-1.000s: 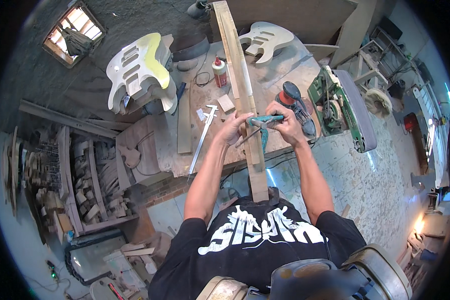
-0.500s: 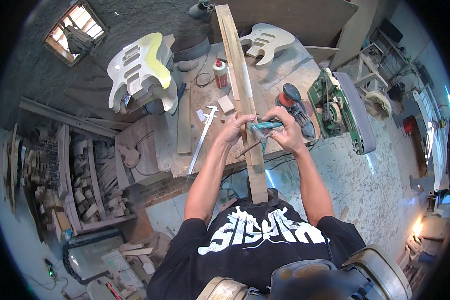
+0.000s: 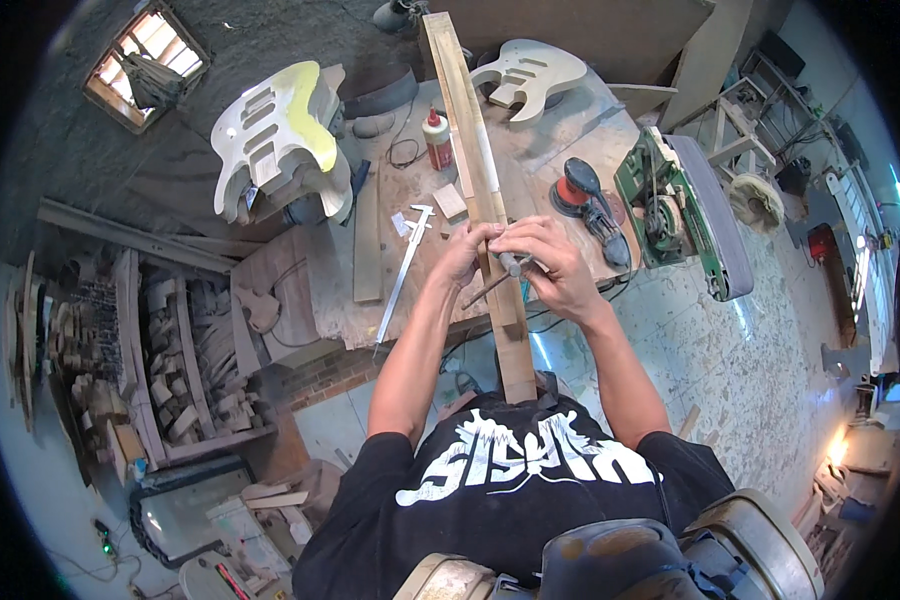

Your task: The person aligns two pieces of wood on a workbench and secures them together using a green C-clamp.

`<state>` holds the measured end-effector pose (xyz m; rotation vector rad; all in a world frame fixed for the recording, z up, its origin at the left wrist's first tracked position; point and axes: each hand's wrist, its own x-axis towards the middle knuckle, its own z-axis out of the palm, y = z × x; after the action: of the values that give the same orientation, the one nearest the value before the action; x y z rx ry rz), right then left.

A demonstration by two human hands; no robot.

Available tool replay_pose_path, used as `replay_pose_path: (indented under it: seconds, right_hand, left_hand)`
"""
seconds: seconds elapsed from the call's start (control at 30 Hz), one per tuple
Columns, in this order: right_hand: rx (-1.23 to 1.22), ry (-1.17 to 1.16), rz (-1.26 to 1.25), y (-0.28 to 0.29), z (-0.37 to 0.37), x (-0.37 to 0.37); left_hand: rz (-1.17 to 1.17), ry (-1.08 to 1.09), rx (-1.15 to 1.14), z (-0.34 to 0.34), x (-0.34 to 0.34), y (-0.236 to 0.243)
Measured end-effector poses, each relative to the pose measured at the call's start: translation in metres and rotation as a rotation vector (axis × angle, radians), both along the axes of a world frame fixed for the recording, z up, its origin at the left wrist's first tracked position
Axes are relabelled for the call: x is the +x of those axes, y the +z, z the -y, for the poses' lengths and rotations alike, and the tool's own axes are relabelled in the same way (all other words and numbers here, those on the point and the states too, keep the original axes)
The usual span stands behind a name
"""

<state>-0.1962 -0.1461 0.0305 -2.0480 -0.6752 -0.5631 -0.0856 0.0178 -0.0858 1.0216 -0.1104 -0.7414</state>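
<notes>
A long wooden bar (image 3: 477,150), layered like a neck blank, runs from the far side of the bench toward my waist. My left hand (image 3: 459,256) is closed round its left edge, thumb on top. A green G-clamp (image 3: 511,264) sits on the bar, its grey screw end and thin rod showing. My right hand (image 3: 555,262) grips this clamp with bent fingers close to my left fingertips. Most of the clamp's green frame is hidden under my right hand. Left of the bar lie a white caliper (image 3: 402,272) and a small wood block (image 3: 450,203).
A glue bottle (image 3: 437,140) stands behind the block. Guitar bodies rest at back left (image 3: 270,130) and back right (image 3: 535,75). An orbital sander (image 3: 585,200) and a green belt sander (image 3: 675,205) lie on the right. The bench's (image 3: 335,290) near edge is below my hands.
My right hand has shifted slightly left and folded over the clamp, covering the green frame that showed before. My left hand has stayed on the bar.
</notes>
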Motion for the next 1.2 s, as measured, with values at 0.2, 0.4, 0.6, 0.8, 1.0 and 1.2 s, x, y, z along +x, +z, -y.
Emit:
replay_pose_path:
  seconds: [0.2,0.4,0.6,0.8,1.0,1.2]
  right_hand:
    - [0.123,-0.068,-0.155,0.000,-0.002,-0.001]
    - [-0.025,0.056,-0.028,0.004,-0.002,0.004]
    - [0.017,0.006,-0.032,0.001,-0.010,0.002]
    - [-0.243,0.057,0.026,-0.006,-0.007,-0.002]
    - [-0.084,-0.079,0.002,-0.013,-0.007,0.005]
    - [-0.138,-0.003,0.019,0.007,-0.009,0.004]
  left_hand:
    - [-0.009,0.020,0.077,0.004,-0.010,0.021]
    - [-0.008,0.038,-0.035,0.001,-0.008,0.004]
    - [-0.053,0.060,-0.045,0.006,-0.009,0.003]
    - [-0.077,0.010,-0.047,0.001,-0.006,0.005]
    - [-0.058,0.110,-0.014,0.002,-0.010,0.000]
    - [-0.063,0.102,-0.028,-0.002,-0.011,-0.001]
